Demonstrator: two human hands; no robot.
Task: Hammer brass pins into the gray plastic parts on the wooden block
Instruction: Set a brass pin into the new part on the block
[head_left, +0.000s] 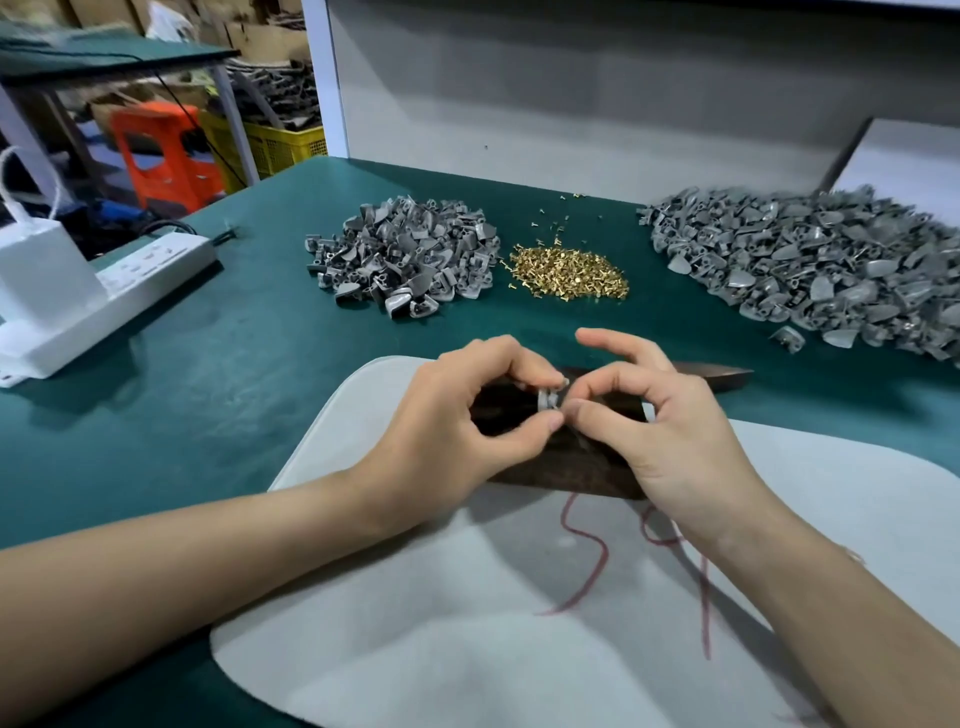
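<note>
A dark wooden block (566, 462) lies on a grey pad (467, 623) in front of me. Over it my left hand (457, 415) pinches a small gray plastic part (548, 401) between thumb and forefinger. My right hand (654, 415) meets it from the right, thumb and forefinger pinched together at the part; whatever they hold is too small to tell. A heap of brass pins (569, 273) lies further back on the green table. No hammer is in view.
Two heaps of gray plastic parts lie behind: a smaller one (405, 254) on the left and a large one (821, 265) on the right. A white power strip (130, 280) with a charger (41, 270) sits far left. A grey wall closes the back.
</note>
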